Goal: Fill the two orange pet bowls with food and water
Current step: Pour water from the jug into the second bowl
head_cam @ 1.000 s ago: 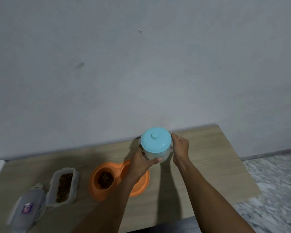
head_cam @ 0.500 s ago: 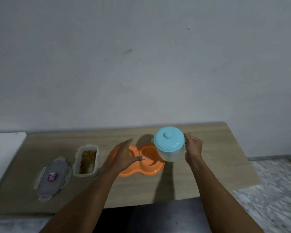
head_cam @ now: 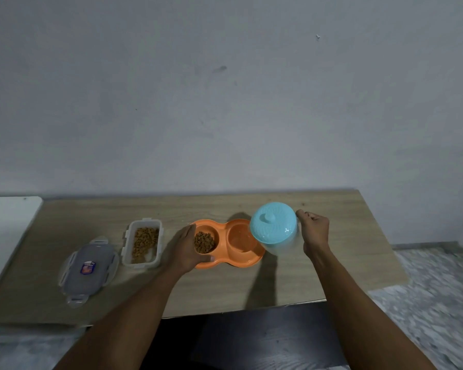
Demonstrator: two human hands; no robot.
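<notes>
bowls (head_cam: 225, 260) lie lengthwise left-right; right hand (head_cam: 314, 232) holds jug (head_cam: 273, 222).

Blue-lidded jug (head_cam: 273, 222) tilted beside orange twin bowl (head_cam: 235, 263)

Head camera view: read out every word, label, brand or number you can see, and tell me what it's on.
The sticker on the grey container lid: red and blue print, too blurred to read.
No text visible on the orange double bowl, the blue-lidded pitcher or the clear food container.
</notes>
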